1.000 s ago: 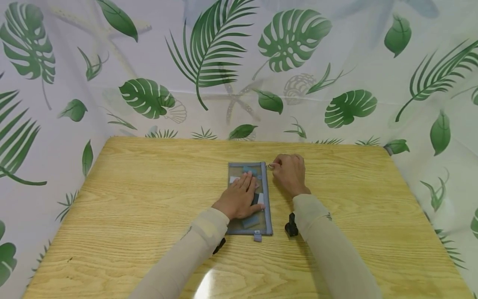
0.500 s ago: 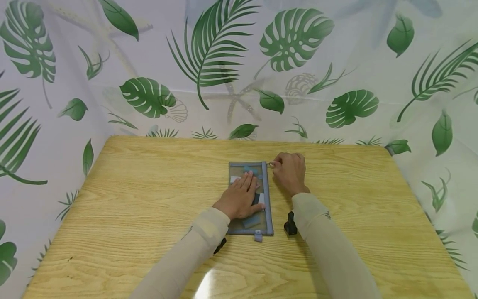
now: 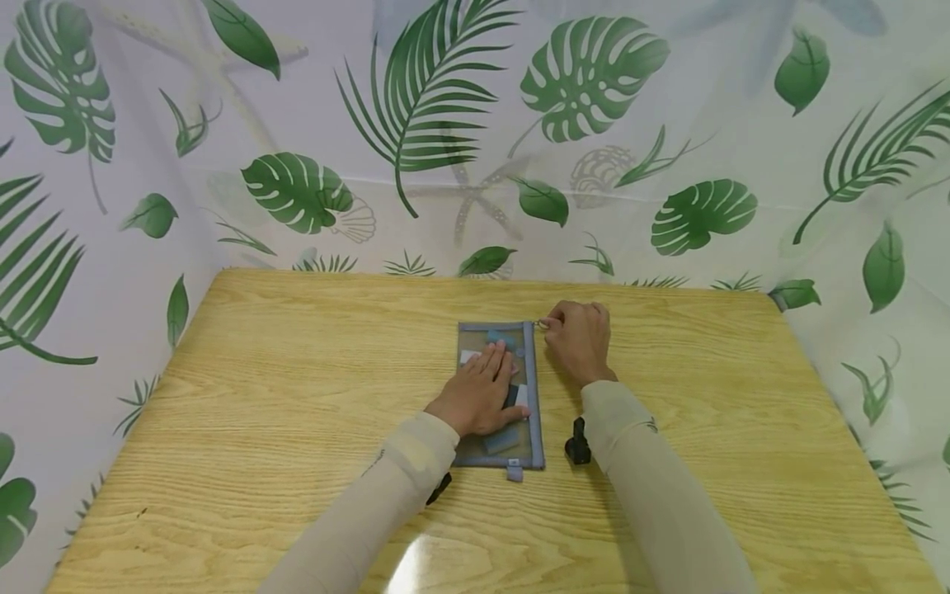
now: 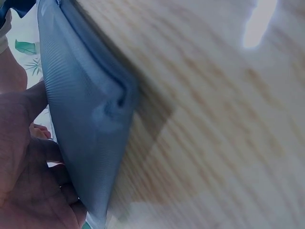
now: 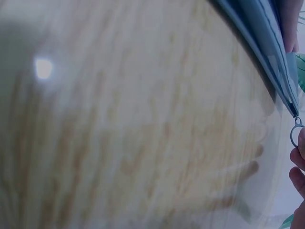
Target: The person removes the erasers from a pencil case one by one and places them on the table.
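The pouch [image 3: 499,394] is a flat see-through mesh one with grey-blue trim, a zip down its right edge and a small tab at the near end. Blue, white and dark bits show through it. It lies mid-table [image 3: 260,396], long side running away from the person. Left hand [image 3: 481,393] rests flat on it, fingers straight. Right hand [image 3: 580,340] sits at the far right corner, fingers pinching the zip ring [image 5: 296,131].
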Motion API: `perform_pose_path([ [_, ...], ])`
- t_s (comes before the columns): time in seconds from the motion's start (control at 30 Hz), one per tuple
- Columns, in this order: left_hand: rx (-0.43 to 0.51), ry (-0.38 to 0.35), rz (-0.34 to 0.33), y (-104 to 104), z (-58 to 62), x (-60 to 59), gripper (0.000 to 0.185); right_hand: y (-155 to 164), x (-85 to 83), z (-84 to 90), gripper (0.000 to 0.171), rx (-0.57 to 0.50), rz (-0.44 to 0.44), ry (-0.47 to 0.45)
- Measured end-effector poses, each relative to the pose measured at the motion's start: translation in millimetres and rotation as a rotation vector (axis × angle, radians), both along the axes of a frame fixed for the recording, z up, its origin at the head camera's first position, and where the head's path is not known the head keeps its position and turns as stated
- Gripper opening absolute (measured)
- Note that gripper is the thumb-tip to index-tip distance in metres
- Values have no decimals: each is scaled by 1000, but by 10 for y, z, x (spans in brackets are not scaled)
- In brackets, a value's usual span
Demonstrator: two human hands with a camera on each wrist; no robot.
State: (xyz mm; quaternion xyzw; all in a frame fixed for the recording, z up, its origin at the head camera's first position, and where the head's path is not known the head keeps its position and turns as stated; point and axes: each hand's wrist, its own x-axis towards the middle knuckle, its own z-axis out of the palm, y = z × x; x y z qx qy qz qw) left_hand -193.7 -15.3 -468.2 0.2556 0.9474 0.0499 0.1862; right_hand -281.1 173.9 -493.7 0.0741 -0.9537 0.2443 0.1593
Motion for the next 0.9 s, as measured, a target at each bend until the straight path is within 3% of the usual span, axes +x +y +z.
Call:
perform_pose_path([
  [0.33, 1, 12, 0, 13, -1, 2, 87, 36, 1, -14, 15, -29, 2, 3],
  [0.9, 32, -2, 6, -7, -81, -29, 88, 136, 28, 55, 19, -88, 55, -120],
])
